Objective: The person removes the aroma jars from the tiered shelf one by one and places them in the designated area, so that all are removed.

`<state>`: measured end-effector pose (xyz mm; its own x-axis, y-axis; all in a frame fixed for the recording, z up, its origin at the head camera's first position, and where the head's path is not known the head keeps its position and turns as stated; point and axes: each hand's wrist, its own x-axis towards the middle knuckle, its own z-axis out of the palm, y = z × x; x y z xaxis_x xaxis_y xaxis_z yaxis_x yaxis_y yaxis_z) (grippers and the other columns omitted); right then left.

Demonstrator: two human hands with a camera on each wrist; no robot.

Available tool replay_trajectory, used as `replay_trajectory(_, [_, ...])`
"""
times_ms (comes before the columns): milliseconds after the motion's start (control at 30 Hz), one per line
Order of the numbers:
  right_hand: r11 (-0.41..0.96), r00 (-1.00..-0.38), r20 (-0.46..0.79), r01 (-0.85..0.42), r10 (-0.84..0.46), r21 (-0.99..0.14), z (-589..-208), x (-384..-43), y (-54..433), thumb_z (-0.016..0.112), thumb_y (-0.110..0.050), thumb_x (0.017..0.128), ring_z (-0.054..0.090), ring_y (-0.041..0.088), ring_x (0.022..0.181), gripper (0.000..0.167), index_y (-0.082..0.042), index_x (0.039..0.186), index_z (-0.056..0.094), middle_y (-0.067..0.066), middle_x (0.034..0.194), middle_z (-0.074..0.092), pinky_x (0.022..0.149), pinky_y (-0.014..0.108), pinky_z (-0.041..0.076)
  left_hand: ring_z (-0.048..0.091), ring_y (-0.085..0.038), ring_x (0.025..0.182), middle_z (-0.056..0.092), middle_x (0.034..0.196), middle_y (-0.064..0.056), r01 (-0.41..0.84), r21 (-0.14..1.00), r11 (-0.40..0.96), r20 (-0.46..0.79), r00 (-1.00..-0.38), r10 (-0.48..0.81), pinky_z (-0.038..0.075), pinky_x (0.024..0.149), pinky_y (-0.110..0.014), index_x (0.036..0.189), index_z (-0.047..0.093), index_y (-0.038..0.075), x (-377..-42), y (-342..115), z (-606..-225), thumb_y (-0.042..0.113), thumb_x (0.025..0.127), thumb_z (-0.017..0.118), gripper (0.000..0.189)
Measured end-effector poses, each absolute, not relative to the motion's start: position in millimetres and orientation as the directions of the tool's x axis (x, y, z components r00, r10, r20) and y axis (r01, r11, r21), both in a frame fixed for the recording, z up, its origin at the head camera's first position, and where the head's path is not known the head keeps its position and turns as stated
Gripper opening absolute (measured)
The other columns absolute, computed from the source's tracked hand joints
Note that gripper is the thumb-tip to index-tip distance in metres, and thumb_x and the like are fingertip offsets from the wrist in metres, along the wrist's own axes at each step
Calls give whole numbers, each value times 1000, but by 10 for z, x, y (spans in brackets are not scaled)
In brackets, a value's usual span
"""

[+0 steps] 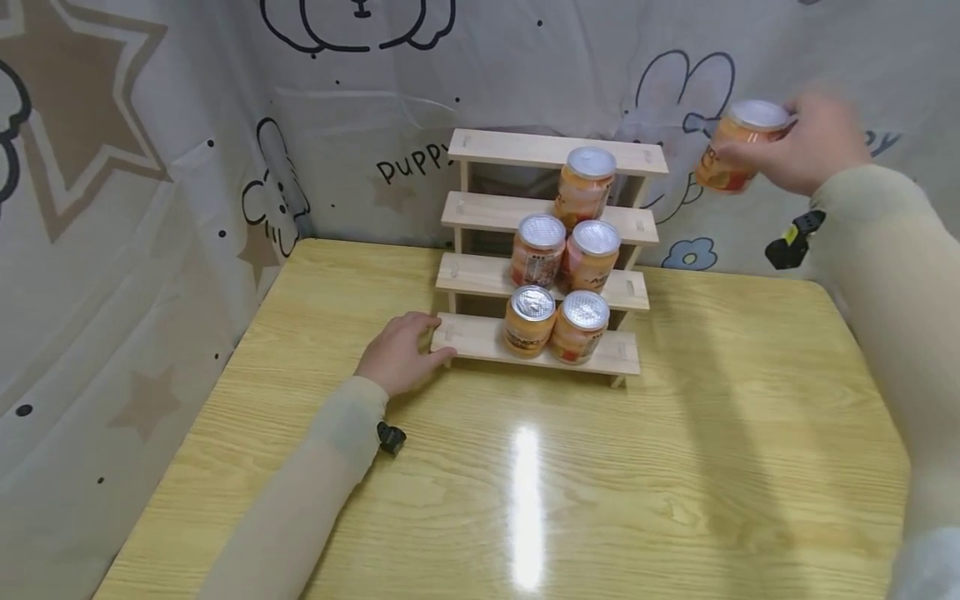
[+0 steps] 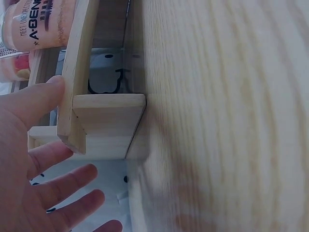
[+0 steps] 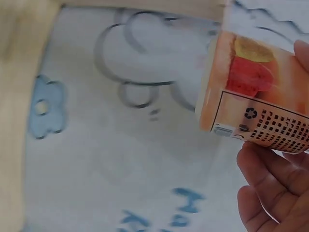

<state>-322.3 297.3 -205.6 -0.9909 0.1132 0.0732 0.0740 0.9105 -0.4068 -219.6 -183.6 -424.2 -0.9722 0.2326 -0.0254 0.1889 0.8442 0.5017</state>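
A tiered wooden display stand (image 1: 495, 148) sits on the table. My left hand (image 1: 401, 353) grips the left end of its lowest step, with the thumb on the board and the index finger at its corner. In the left wrist view the other fingers (image 2: 77, 181) spread apart. My right hand (image 1: 821, 142) holds an orange can (image 1: 731, 154) with a silver lid in the air, right of the stand's top. Two similar cans (image 1: 529, 321) stand on the lowest step and two more (image 1: 538, 250) on the one above. A single can (image 1: 583, 187) is on the third.
The wooden table (image 1: 420, 500) reaches back to a printed cloth backdrop (image 1: 360, 125). More of the patterned cloth hangs along the left side (image 1: 150, 275). Dark wrist devices (image 1: 391, 437) show on both sleeves.
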Motion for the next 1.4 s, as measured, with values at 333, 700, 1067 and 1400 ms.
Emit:
replay_trajectory(333, [897, -1000, -4, 6, 5, -442, -3097, -2968, 3240, 63, -70, 86, 56, 49, 103, 107, 15, 142, 32, 37, 125, 49, 76, 58, 51, 40, -32, 142, 45, 154, -7, 178, 521, 835, -48, -970, 236, 34, 116, -52, 148, 51, 17, -2205, -1854, -4247, 61, 94, 63, 71])
replay_trajectory(700, [861, -985, -55, -115, -163, -495, -3797, -2927, 3142, 77, -53, 85, 61, 43, 101, 92, 14, 135, 38, 32, 118, 55, 82, 53, 51, 40, -31, 143, 46, 154, -6, 163, 527, 834, -48, -974, 220, 34, 116, -51, 148, 52, 18, -2213, -1844, -4248, 62, 93, 62, 71])
replay_trajectory(1067, [864, -979, -98, -108, -178, -492, -4012, -2879, 3097, 80, -53, 83, 60, 45, 106, 97, 13, 138, 34, 36, 121, 56, 90, 57, 49, 40, -31, 142, 47, 153, -7, 151, 535, 831, -58, -975, 215, 34, 116, -51, 147, 53, 18, -2196, -1829, -4261, 60, 94, 63, 68])
replay_trajectory(1400, [883, -963, -193, -78, -186, -462, -3884, -2944, 3085, 67, -65, 88, 54, 49, 117, 107, 10, 149, 23, 37, 132, 49, 96, 63, 45, 41, -32, 141, 48, 152, -6, 140, 546, 826, -55, -978, 201, 35, 115, -51, 146, 54, 18, -2194, -1841, -4250, 59, 93, 65, 68])
